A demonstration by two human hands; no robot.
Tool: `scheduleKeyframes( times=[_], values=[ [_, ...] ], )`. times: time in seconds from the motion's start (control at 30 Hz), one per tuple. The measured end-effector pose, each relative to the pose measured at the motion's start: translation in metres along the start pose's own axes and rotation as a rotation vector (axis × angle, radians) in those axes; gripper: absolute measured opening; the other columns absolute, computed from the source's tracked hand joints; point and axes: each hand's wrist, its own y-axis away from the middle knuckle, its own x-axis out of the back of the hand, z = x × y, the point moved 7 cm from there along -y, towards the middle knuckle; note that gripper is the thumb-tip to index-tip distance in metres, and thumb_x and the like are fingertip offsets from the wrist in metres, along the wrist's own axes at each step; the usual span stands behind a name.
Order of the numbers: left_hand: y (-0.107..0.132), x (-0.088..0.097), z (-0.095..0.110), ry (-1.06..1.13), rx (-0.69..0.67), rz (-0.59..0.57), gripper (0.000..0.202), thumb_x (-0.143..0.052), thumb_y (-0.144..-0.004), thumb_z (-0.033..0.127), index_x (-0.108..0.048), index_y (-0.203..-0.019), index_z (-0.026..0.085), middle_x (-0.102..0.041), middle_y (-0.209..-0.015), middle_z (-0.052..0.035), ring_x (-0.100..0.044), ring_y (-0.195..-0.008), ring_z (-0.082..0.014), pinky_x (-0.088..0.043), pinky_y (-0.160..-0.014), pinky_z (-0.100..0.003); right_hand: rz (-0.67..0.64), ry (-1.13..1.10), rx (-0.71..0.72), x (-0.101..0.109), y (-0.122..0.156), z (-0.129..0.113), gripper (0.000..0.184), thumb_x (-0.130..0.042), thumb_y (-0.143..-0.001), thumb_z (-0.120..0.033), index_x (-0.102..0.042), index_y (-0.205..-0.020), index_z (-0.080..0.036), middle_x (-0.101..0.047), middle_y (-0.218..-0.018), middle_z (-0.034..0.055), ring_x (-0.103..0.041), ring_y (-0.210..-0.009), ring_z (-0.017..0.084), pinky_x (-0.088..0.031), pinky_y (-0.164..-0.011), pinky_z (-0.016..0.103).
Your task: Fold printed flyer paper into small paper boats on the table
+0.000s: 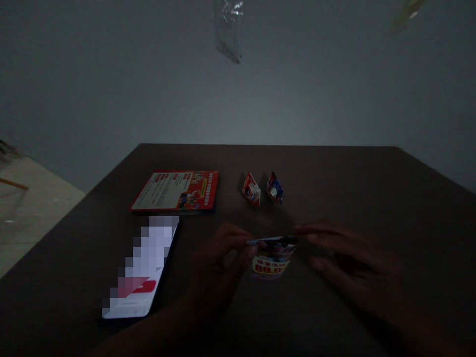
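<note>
Between thumb and fingers, my left hand (223, 263) pinches the left edge of a folded piece of printed paper (273, 263). The paper bulges toward me and shows a large "89.9" in red on yellow. On its other side, my right hand (353, 263) has its fingers stretched out and its thumb apart, with the fingertips close to the paper's top right corner. Whether those fingertips touch it I cannot tell. Beyond the hands stand two small folded paper shapes, a red and white one (252, 189) and a dark blue one (275, 189).
A stack of red and white printed leaflets (167, 191) lies at the left of the dark table (334, 173). Nearer to me is a lit phone (148, 267), its screen partly blurred. Behind the table rises a grey wall (316, 74) with a clear plastic bag (228, 32) on it.
</note>
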Motion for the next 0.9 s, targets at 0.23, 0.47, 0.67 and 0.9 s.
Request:
scheduleKeyframes(
  times=[0.23, 0.47, 0.67, 0.9],
  values=[
    [-0.001, -0.008, 0.013, -0.008, -0.169, -0.058, 0.016, -0.058, -0.081, 0.007, -0.067, -0.091, 0.016, -0.064, -0.082, -0.0056, -0.060, -0.077, -0.0151, -0.050, -0.067, -0.027, -0.020, -0.017, 0.131, -0.011, -0.010, -0.016, 0.029, -0.066, -0.074, -0.003, -0.069, -0.098, -0.019, -0.074, -0.090, 0.0078, -0.070, -0.084, 0.020, -0.061, -0.071, 0.030],
    [0.001, -0.007, 0.014, 0.042, -0.157, -0.047, 0.017, -0.058, -0.081, 0.008, -0.066, -0.094, 0.016, -0.064, -0.083, -0.0062, -0.059, -0.078, -0.0158, -0.050, -0.066, -0.028, -0.007, -0.036, 0.106, -0.009, -0.007, -0.016, 0.024, -0.068, -0.073, -0.002, -0.071, -0.092, -0.016, -0.074, -0.087, 0.0078, -0.071, -0.081, 0.018, -0.060, -0.070, 0.024],
    [-0.001, -0.002, 0.012, 0.031, -0.088, -0.008, 0.009, -0.060, -0.082, 0.013, -0.066, -0.087, 0.016, -0.064, -0.080, -0.0044, -0.061, -0.075, -0.0139, -0.051, -0.064, -0.025, 0.012, -0.042, 0.044, -0.010, -0.004, -0.010, 0.029, -0.068, -0.072, -0.002, -0.071, -0.093, -0.022, -0.074, -0.088, 0.0032, -0.071, -0.079, 0.017, -0.061, -0.067, 0.025],
    [0.002, 0.000, 0.008, 0.022, -0.046, 0.017, 0.007, -0.061, -0.081, 0.013, -0.067, -0.083, 0.016, -0.064, -0.078, -0.0030, -0.062, -0.072, -0.0130, -0.051, -0.063, -0.023, 0.040, -0.062, -0.036, -0.012, 0.001, -0.001, 0.043, -0.071, -0.071, -0.004, -0.068, -0.107, -0.026, -0.074, -0.093, 0.0023, -0.070, -0.084, 0.018, -0.060, -0.072, 0.026]
  ],
)
